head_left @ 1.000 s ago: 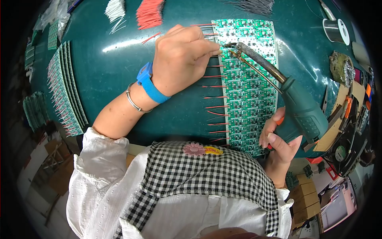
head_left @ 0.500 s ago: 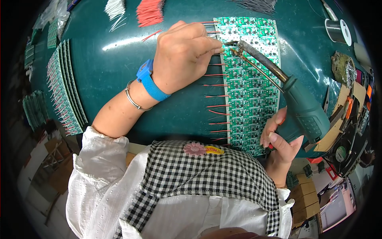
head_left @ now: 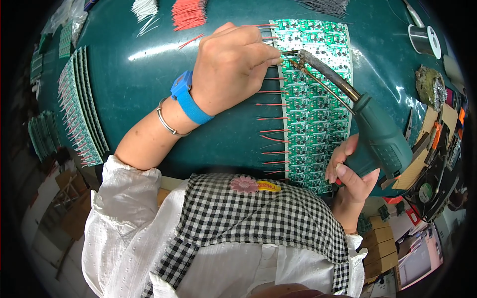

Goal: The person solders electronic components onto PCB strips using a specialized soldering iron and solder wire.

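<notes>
The left hand lies knuckles-up on the dark green worktop, fingers curled and pinched together at the left edge of a panel of small green circuit boards. What the fingertips pinch is too small to tell; it sits where a red wire lead meets the panel's upper left corner. A blue wrist strap and a thin metal bangle circle the wrist behind the hand.

The right hand is closed around the grip of a green soldering gun, thumb and fingers wrapped on the handle. The gun's metal barrel slants up and left from this hand across the panel, and its tip stands just beside the left fingertips, at the panel's upper left corner.

The panel lies between the two hands, running from the left fingertips down to the right hand. A row of red wire leads sticks out from its left edge, below the left hand.

Beyond the left hand, at the far edge of the worktop, lie a bundle of red wires and a bundle of white wires. Well to the left of the left forearm, finished board strips with leads are fanned in a stack. Above and to the right of the right hand stand a solder spool and a tip-cleaning pad with metal residue.
</notes>
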Tool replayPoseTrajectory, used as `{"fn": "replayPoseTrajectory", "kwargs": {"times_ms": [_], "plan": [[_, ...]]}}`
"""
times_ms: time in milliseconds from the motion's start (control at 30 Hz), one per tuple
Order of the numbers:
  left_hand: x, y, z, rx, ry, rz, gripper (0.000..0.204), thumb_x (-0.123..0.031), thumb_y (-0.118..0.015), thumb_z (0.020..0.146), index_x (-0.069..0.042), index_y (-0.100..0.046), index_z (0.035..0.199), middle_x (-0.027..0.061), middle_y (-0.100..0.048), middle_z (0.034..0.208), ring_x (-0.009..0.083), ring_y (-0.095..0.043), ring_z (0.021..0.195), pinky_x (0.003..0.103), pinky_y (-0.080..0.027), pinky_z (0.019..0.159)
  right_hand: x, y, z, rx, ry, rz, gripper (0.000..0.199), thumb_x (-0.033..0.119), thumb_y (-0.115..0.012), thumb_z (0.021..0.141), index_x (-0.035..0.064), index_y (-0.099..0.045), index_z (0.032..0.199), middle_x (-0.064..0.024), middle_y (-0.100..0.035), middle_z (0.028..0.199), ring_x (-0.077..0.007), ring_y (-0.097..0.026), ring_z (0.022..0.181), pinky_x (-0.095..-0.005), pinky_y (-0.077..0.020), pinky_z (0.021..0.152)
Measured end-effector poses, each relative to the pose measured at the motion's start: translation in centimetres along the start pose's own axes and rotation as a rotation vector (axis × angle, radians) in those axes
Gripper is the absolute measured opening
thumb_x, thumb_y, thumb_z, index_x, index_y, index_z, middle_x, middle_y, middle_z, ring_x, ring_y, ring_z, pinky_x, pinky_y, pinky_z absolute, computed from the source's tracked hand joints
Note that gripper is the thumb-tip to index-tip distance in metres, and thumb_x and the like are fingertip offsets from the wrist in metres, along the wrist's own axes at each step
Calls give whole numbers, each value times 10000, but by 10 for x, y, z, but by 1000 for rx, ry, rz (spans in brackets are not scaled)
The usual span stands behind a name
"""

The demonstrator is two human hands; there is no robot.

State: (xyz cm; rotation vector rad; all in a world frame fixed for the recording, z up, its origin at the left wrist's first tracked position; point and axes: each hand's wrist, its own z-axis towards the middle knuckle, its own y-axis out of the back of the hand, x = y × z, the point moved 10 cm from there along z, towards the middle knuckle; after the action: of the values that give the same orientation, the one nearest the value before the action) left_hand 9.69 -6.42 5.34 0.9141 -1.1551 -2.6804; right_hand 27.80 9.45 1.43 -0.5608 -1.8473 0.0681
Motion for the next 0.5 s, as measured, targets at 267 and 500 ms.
{"fn": "replayPoseTrajectory", "kwargs": {"times_ms": [267, 500], "plan": [[-3, 2, 0, -24, -23, -5, 189, -25, -781, 627, -123, -730, 779, -1, -488, 600, 166, -446, 528, 293, -355, 451, 19, -3, 9, -24, 98, 18, 566, 41, -662, 732, -129, -382, 1194, -103, -502, 638, -155, -483, 426, -267, -430, 386], [-2, 1, 0, -29, -27, -9, 192, -20, -783, 624, -120, -730, 780, 1, -504, 609, 164, -465, 542, 288, -367, 459, 20, -6, 7, -35, 108, 22, 551, 33, -673, 730, -154, -407, 1175, -133, -513, 649, -158, -482, 424, -254, -420, 384]]}}
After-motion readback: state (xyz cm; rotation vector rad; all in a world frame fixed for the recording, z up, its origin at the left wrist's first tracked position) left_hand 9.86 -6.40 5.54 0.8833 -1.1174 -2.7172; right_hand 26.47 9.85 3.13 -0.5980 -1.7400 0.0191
